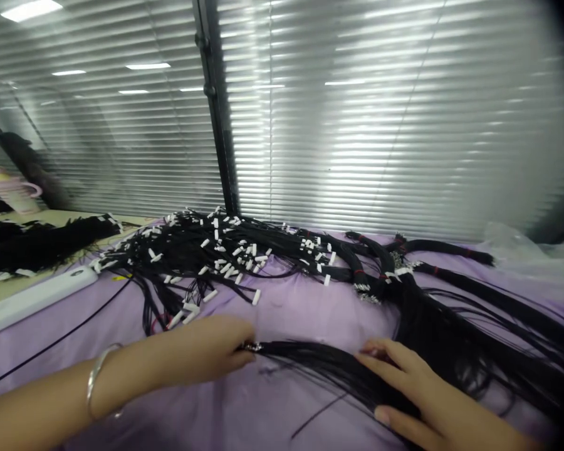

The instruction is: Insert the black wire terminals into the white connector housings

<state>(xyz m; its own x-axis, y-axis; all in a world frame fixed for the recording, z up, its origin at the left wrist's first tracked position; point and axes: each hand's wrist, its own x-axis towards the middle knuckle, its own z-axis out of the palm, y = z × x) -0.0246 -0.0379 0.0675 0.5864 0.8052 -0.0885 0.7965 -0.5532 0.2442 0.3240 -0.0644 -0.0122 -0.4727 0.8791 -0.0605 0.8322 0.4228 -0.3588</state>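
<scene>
My left hand (207,349) pinches the metal-crimped end (252,346) of a loose bundle of thin black wires (329,369). The bundle fans out to the right, where my right hand (399,382) closes around it, with the thumb below and the fingers above. A silver bangle (96,382) circles my left wrist. Behind my hands lies a large tangled heap of black wires (225,257) with several white connectors at their ends. To the right, thicker black wire harnesses (446,250) with red ties and metal terminals (369,299) spread across the cloth.
A lilac cloth (122,351) covers the work surface. A white power strip (37,299) lies at its left edge, near more black wires (37,244) on a pale table. A pink-and-yellow bottle (14,191) stands far left. Slatted blinds (357,125) and a dark window frame (214,106) rise behind.
</scene>
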